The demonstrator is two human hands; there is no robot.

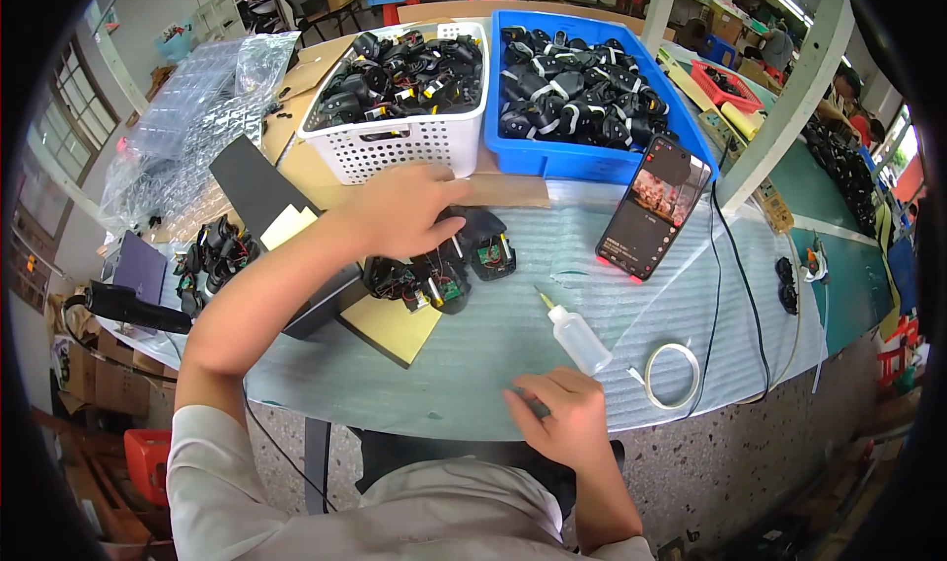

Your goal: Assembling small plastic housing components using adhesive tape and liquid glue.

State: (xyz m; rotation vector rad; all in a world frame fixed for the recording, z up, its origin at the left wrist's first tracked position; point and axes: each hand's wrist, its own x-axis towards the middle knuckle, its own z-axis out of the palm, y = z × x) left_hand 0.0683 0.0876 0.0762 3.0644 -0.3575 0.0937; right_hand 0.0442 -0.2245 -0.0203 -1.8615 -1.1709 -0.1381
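My left hand (409, 211) reaches over a group of opened black devices (434, 275) with green circuit boards and thin wires. Its thumb and fingers are apart, between the devices and the white basket (395, 152); nothing shows in its grasp. Close to the table's front edge, my right hand (564, 415) is closed with curled fingers, and a small dark bit shows between thumb and fingers. Just beyond it lies a translucent squeeze bottle (580, 339) with a thin yellowish nozzle. A yellow pad (395, 332) sits partly under the opened devices.
Black parts fill the white basket and the blue crate (612, 165). A lit phone (654, 209) leans against the crate. Beside it run black cables (725, 265), with a coiled white cable (673, 376) nearer. At left are a black-handled tool (138, 308) and bubble wrap (192, 132).
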